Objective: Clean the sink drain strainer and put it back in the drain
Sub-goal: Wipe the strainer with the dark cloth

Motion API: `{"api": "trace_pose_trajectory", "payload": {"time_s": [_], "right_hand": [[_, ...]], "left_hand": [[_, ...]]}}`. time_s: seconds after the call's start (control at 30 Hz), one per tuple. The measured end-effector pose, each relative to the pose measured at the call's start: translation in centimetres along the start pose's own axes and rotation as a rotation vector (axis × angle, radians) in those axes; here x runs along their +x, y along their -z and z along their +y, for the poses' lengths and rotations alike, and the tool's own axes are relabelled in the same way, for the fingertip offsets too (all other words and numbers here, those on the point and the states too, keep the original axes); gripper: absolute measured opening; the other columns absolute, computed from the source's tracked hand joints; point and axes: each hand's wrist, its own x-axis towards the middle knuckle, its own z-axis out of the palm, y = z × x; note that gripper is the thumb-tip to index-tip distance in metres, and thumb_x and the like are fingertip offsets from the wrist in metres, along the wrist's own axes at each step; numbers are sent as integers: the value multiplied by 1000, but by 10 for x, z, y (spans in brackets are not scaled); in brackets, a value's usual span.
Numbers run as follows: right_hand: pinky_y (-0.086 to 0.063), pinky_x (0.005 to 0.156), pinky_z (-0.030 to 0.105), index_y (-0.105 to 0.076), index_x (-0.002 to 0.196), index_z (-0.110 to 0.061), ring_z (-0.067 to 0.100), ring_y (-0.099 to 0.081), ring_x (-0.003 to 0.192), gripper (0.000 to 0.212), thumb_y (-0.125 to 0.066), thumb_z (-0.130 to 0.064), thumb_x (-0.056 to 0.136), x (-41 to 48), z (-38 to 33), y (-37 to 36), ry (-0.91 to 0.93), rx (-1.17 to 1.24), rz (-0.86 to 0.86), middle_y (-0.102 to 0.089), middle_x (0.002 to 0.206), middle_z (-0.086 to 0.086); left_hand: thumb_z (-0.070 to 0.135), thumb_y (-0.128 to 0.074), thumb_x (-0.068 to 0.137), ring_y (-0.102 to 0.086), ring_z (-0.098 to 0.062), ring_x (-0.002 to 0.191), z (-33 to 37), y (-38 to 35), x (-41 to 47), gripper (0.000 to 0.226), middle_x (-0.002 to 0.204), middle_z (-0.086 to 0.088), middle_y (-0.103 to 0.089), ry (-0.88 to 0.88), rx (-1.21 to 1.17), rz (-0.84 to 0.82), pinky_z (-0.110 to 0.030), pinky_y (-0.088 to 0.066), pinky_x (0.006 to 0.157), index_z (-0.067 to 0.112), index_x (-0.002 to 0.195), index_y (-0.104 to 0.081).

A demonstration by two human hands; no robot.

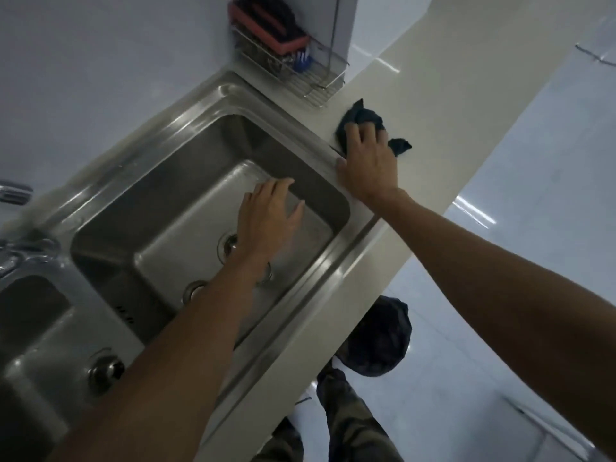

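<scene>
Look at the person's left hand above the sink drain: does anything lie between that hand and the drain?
Nothing visible does. The left hand hovers open over the drain in the sink, partly hiding it. The right hand rests on a dark cloth on the counter, away from the drain.

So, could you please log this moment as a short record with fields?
left hand: left hand spread open over the stainless steel sink basin, above the round metal drain, holding nothing
right hand: right hand pressing on a crumpled dark cloth on the pale countertop
strainer: partly hidden; seating unclear
corner: wire rack with red-and-black sponge
</scene>
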Motion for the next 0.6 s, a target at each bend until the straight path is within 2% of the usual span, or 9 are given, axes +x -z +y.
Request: {"api": "trace_pose_trajectory", "payload": {"time_s": [0.17, 0.3, 0.4, 0.6], "right_hand": [[-46, 96, 55, -28, 150, -25, 42, -44, 121, 69, -60, -40, 91, 33, 48, -14, -29, -31, -97, -37, 147, 18], [-42, 96, 59, -25, 151, -39, 45, -42, 122, 60, -47, -52, 96, 43, 58, -28, 38, -79, -170, -30, 156, 14], [-42, 94, 57, -37, 146, -34, 45, -44, 119, 51, -45, -50, 98, 50, 61, -30, 34, -73, -195, -36, 152, 12], [-48, 83, 45, -52, 132, -17, 42, -52, 107, 33, -47, -28, 101, 45, 48, -23, 102, 63, -196, -45, 133, 19]], "left_hand": [[40, -62, 97, -59, -27, 115, 9, -28, 5, 48, 127, -8, -64, 11, 5, -107, -43, -49, 91, 13, 136, -58], [37, -66, 94, -61, -29, 110, 2, -37, 7, 47, 124, -10, -65, 41, 12, -131, -44, -50, 87, 10, 133, -60], [36, -68, 92, -62, -30, 107, -7, -38, 2, 44, 121, -9, -65, 88, 26, -128, -43, -50, 86, 11, 129, -62], [29, -73, 90, -61, -37, 109, -41, -25, -37, 46, 121, -14, -65, 210, 65, -192, -48, -51, 87, 8, 129, -64]]}}
